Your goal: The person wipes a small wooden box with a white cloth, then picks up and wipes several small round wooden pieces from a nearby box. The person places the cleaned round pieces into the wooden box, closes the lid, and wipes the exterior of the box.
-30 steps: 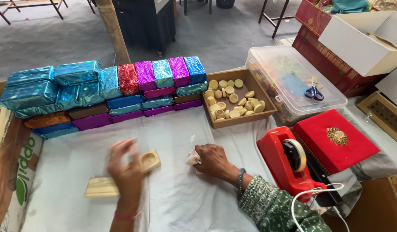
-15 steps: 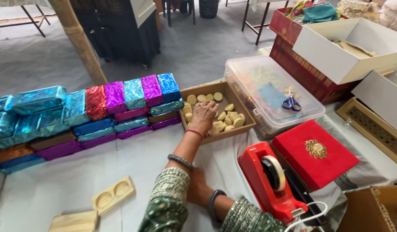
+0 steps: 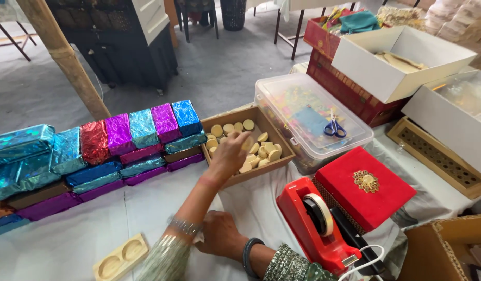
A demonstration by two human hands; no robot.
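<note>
Both arms wear green patterned sleeves, silver bangles on one wrist, a dark bangle on the other.

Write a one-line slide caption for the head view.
Left hand reaches into the shallow wooden box of pale round discs while the right hand rests on the white tablecloth.

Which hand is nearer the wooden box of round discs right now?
Left. The left hand reaches into the wooden box over the discs. The right hand rests on the white cloth, nearer the person.
</note>
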